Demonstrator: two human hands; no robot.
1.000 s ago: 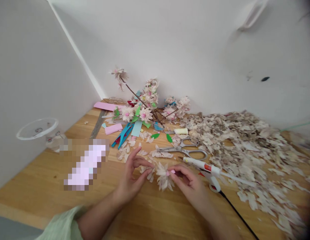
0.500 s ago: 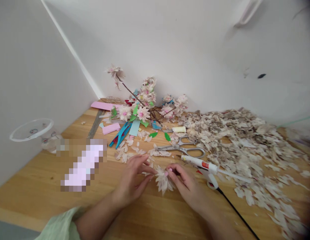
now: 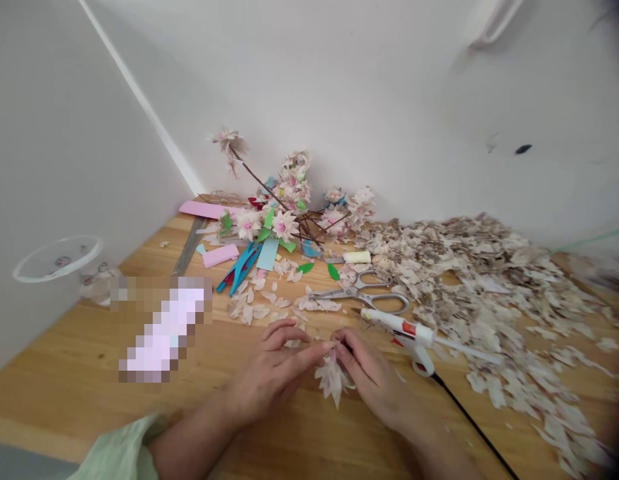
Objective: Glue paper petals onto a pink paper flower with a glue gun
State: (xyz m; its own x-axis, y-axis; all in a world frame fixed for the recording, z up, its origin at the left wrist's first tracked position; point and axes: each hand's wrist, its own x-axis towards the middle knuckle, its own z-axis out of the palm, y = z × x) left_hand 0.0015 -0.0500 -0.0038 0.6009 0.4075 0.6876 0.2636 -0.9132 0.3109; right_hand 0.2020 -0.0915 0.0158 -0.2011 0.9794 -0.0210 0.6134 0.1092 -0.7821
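Note:
Between my hands hangs a small handmade flower [image 3: 332, 383] with pale, pointed petals and a bit of pink at its middle. The thumb and index finger of my right hand [image 3: 372, 373] pinch it near the pink centre. My left hand [image 3: 276, 363] reaches in from the other side, its thumb and index fingertips closed at the flower's top and the other fingers curled. Its hold is partly hidden behind the fingers. Just beyond lie several loose pale petals [image 3: 262, 311] and grey scissors [image 3: 362, 295]. Right of my right hand rests a white glue gun [image 3: 402, 327].
A large heap of dried petals [image 3: 464, 260] covers the right side. Flowered branches [image 3: 284, 225] stand at the back, near blue strips [image 3: 244, 267] and pink paper rolls [image 3: 220, 255]. A black cord [image 3: 472, 420] runs toward the front edge. A blurred-out lilac patch [image 3: 164, 333] lies left.
My left fingers have moved right and onto the flower's top. The flower has tipped, so its petals now point downward. My right hand keeps its pinch.

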